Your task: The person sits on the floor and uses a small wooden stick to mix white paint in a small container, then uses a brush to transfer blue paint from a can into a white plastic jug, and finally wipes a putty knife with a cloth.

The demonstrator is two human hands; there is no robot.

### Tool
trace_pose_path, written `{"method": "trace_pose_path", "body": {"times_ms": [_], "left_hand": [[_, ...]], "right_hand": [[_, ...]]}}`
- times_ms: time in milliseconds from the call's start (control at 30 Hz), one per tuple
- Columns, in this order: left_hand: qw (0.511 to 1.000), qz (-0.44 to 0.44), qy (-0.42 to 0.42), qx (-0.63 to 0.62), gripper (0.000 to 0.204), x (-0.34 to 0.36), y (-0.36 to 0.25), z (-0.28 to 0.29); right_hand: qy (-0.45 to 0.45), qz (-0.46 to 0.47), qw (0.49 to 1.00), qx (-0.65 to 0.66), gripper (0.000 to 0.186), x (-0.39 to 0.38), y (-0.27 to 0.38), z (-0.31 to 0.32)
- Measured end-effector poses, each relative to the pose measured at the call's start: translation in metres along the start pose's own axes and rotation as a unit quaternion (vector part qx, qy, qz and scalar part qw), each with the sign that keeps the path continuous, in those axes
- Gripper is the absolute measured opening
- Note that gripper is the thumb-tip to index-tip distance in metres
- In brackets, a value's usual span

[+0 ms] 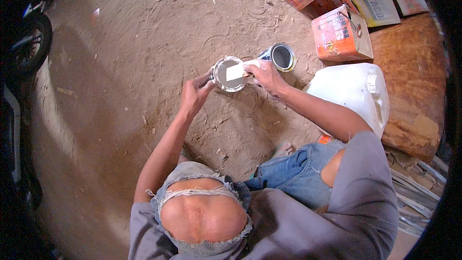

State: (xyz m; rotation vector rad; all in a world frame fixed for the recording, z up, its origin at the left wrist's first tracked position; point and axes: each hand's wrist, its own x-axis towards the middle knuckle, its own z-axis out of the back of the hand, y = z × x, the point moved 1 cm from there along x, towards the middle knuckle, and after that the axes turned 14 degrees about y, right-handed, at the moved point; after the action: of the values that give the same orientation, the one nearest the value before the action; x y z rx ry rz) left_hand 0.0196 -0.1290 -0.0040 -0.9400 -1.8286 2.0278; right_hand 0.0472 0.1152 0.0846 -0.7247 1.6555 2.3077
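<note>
I read the step in hand as scraping or loading paste at the small round tin (229, 73), which sits on the dirt floor (120, 91) ahead of the bent knees.

1. Left hand (195, 94): fingers are closed on the tin's left rim, steadying it. The forearm reaches forward from the lower edge, wrist slightly bent.
2. Right hand (264, 74): clenched on the handle of a flat scraper (236, 71), whose pale blade lies across the tin's mouth. The elbow is bent and the forearm runs in from the right.
3. An open can (282, 57) stands just beside the right hand, with a white jerrycan (356, 94) further right.

I judge the next move needs a firm hold on the rim while the blade draws across.
</note>
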Motion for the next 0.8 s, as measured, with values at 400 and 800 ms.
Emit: {"method": "trace_pose_path", "body": {"times_ms": [400,800], "left_hand": [[1.000,0.010,0.009,0.002,0.047,-0.001,-0.002,0.003],[1.000,-0.006,0.015,0.009,0.050,-0.003,-0.009,0.001]], "right_hand": [[-0.044,0.143,0.897,-0.417,0.033,-0.014,0.033,-0.005],[0.008,0.118,0.931,-0.345,0.032,-0.003,-0.003,-0.013]]}}
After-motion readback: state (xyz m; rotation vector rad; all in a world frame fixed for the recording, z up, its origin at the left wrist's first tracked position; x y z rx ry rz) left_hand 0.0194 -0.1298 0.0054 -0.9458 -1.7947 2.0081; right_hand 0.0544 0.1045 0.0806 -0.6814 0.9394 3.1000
